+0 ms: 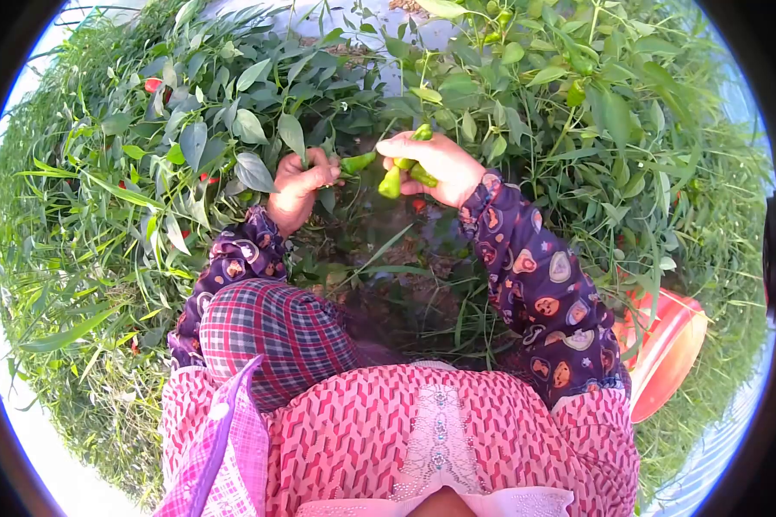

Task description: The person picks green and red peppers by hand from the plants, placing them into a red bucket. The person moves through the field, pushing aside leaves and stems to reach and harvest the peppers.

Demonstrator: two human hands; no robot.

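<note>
My left hand point(302, 185) is closed, its thumb and finger pinched at one end of a green pepper point(358, 163) that points to the right. Several green peppers, one of them a yellowish-green pepper point(391, 183), are gathered in the curled fingers of my right hand point(444, 164). Leaves from the pepper plants point(254, 129) hang close around my left hand. A small gap separates the two hands, over the shaded ground between the plants.
Leafy pepper plants point(526, 95) crowd both sides, with a red pepper point(153, 85) at upper left. An orange-red bucket point(668, 353) stands tilted by my right elbow. My plaid-covered knee point(272, 340) rises below the left forearm. Long grass point(95, 345) grows at left.
</note>
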